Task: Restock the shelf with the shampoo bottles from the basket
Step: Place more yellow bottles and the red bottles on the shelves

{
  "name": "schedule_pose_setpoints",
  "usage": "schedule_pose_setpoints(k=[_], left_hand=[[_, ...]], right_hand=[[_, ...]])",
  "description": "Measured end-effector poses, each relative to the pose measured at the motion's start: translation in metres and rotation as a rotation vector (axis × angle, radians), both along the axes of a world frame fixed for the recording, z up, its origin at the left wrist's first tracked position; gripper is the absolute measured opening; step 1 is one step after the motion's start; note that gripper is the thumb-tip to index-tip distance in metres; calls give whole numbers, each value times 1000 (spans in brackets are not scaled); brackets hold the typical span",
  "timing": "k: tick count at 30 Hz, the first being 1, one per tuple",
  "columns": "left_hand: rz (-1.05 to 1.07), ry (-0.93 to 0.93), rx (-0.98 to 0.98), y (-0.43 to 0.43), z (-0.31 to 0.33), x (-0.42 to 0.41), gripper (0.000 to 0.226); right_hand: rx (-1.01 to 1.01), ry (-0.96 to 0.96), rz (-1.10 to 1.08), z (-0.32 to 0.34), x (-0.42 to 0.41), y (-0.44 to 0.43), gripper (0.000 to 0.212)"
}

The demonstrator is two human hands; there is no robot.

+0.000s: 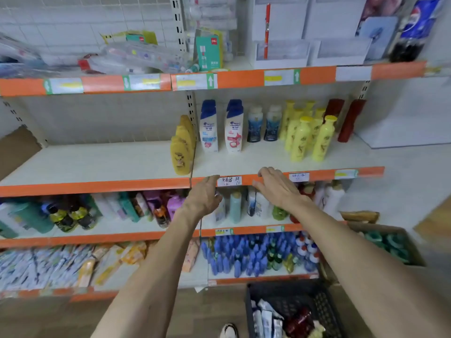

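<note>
The middle shelf (244, 164) carries rows of shampoo: white bottles with blue caps (220, 128), small dark blue bottles (262, 126), yellow bottles (308, 137), dark red bottles (346, 120) and amber bottles (181, 147). My left hand (205, 195) and my right hand (274, 185) hover empty at the shelf's orange front edge, fingers spread. A dark plastic basket (288, 297) stands on the floor at lower right, holding several white, dark red and yellow bottles.
The left half of the middle shelf (97, 162) is bare. Lower shelves hold mixed bottles (73, 213) and blue bottles (244, 254). A cardboard box (388, 242) with green items sits right of the shelving. Stationery fills the top shelf (136, 57).
</note>
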State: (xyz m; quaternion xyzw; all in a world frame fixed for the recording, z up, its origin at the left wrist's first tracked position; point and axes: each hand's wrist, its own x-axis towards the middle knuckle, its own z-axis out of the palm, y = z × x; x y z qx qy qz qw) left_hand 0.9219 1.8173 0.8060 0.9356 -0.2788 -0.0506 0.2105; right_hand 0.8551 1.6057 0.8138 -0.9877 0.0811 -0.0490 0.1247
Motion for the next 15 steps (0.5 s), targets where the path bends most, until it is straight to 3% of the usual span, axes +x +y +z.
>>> schedule_pose_setpoints(k=[10, 15], left_hand=[[-76, -43, 51, -51, 26, -78, 66], [-67, -40, 170, -95, 26, -103, 80]], right_hand=[[-102, -48, -68, 36, -100, -26, 42], [-106, 32, -80, 28, -135, -67, 69]])
